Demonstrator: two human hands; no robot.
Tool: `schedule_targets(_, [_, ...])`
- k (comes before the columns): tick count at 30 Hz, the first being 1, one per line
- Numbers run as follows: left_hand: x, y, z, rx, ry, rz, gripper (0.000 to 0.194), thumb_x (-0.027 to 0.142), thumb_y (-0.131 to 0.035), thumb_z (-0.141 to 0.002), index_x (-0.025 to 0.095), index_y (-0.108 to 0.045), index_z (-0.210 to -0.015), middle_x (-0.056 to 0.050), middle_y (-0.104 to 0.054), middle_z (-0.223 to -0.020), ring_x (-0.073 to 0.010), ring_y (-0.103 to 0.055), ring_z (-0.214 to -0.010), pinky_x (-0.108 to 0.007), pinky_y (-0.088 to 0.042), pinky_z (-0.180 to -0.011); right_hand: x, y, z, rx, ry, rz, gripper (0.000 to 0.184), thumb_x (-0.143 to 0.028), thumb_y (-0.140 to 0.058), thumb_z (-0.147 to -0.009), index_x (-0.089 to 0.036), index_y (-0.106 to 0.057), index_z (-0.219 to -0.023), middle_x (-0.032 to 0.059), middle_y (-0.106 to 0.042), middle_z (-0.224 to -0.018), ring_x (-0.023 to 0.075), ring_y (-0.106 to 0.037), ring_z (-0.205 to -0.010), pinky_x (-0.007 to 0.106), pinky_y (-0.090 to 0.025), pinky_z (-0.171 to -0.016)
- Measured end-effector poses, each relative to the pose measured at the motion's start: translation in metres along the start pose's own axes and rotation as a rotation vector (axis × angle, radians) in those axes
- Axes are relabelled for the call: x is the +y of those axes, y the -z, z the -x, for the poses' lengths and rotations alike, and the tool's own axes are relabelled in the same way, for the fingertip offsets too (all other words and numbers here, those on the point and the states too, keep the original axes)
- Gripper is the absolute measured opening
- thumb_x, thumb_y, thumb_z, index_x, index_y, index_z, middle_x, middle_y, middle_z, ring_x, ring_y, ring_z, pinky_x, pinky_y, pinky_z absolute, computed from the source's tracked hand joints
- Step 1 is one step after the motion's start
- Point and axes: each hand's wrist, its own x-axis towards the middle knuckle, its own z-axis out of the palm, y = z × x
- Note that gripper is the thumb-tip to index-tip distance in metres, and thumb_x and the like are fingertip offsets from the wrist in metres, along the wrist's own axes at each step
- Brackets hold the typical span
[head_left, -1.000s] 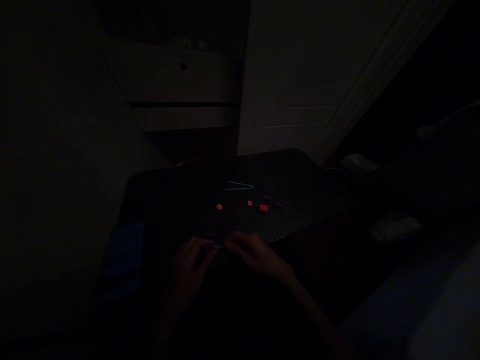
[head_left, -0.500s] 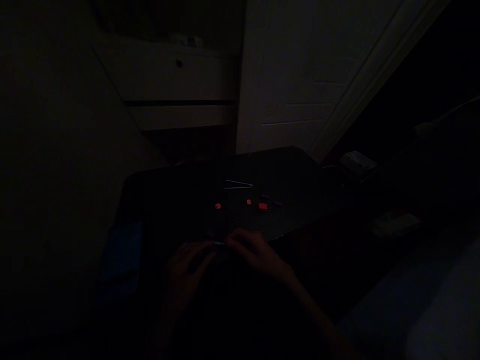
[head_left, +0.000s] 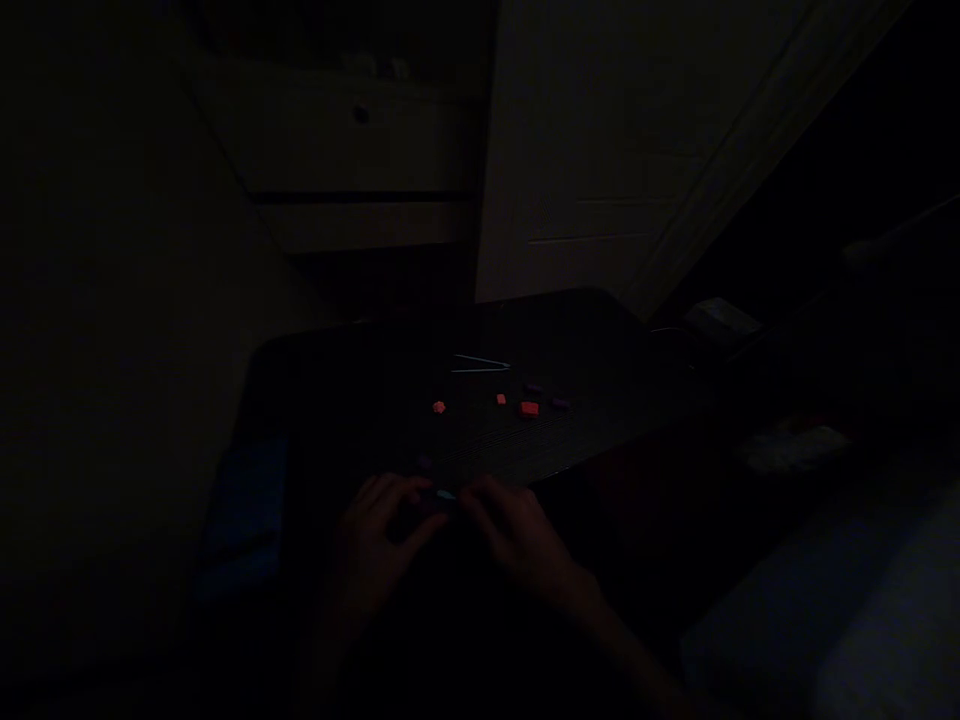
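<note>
The scene is very dark. My left hand (head_left: 379, 525) is curled near the table's front edge, thumb and index finger around something dark that I cannot make out. My right hand (head_left: 517, 525) faces it, fingers pinched at the end of a small pale, pointed piece (head_left: 446, 494). This piece shows between the two hands; its kind is unclear. Just beyond my left fingertips lies a faint dark purple bit (head_left: 424, 462). Farther up the table are an orange-pink flower-like piece (head_left: 439, 407), a small pink piece (head_left: 501, 399) and a red block (head_left: 529, 409).
Thin metal tweezers (head_left: 481, 365) lie on the dark table (head_left: 337, 390). Two dark purple pieces (head_left: 559, 405) are near the red block. A blue flat object (head_left: 244, 510) is at left. Drawers (head_left: 360, 160) and a pale door (head_left: 577, 150) stand behind; a white box (head_left: 721, 320) is at right.
Both hands have shifted slightly down and right in view, and more of the pale piece shows between them. The view has tilted a little; the pieces on the table lie as before.
</note>
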Motion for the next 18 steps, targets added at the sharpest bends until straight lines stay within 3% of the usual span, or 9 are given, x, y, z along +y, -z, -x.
schedule_targets(7, [0.003,0.009,0.000,-0.088,-0.049,0.052,0.027,0.034,-0.077,-0.091,0.033,-0.082,-0.118,-0.002,-0.078,-0.102,-0.0240,-0.074,-0.098,-0.039,-0.061,-0.088,0.001,-0.020,0.020,0.051,-0.027,-0.088,0.020,-0.031,-0.052,-0.111,-0.024,-0.071,-0.110,0.0064,-0.082,-0.105,0.0217,-0.079,-0.090,0.029,-0.057,-0.081])
schedule_targets(18, [0.002,0.010,-0.003,-0.128,0.011,0.040,0.016,0.038,-0.078,-0.089,0.030,-0.082,-0.102,-0.002,-0.080,-0.093,-0.0253,-0.074,-0.091,-0.041,-0.061,-0.087,0.004,-0.022,0.009,0.107,-0.103,-0.132,0.022,-0.036,-0.055,-0.109,-0.023,-0.072,-0.105,0.0051,-0.081,-0.095,0.0208,-0.077,-0.083,0.028,-0.055,-0.076])
